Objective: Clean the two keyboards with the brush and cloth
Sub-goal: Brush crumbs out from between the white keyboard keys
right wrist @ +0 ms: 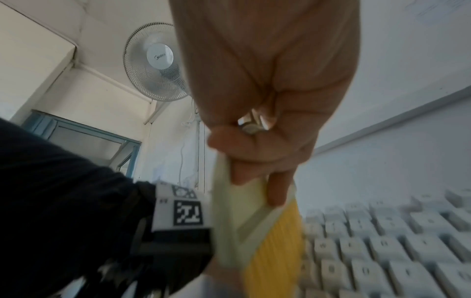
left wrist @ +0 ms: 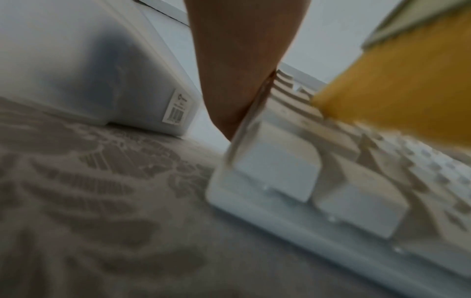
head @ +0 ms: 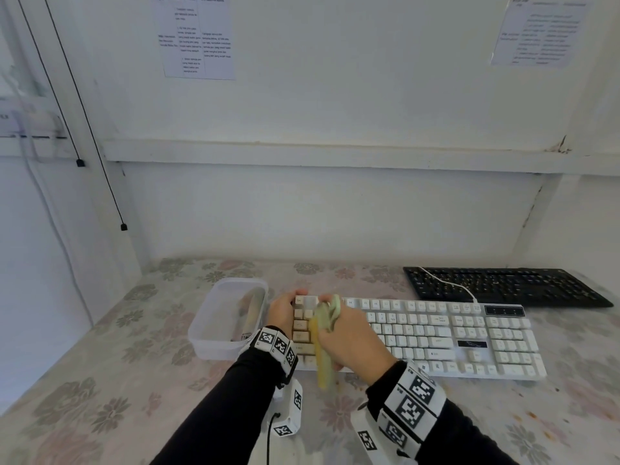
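A white keyboard (head: 436,333) lies across the table's middle, and a black keyboard (head: 503,286) lies behind it at the right. My right hand (head: 349,337) grips a brush (head: 323,357) with a pale green handle and yellow bristles over the white keyboard's left end; the brush (right wrist: 270,242) looks blurred. My left hand (head: 283,312) grips the white keyboard's left edge, thumb on the top corner. In the left wrist view that hand (left wrist: 237,80) lies against the white keyboard (left wrist: 305,181), with the yellow bristles (left wrist: 397,86) above the keys. No cloth is plainly visible.
A clear plastic box (head: 228,318) with something long and pale inside stands just left of the white keyboard. A white cable (head: 449,285) runs over the black keyboard. The flowered tablecloth (head: 117,380) covers the table, and a white wall rises behind.
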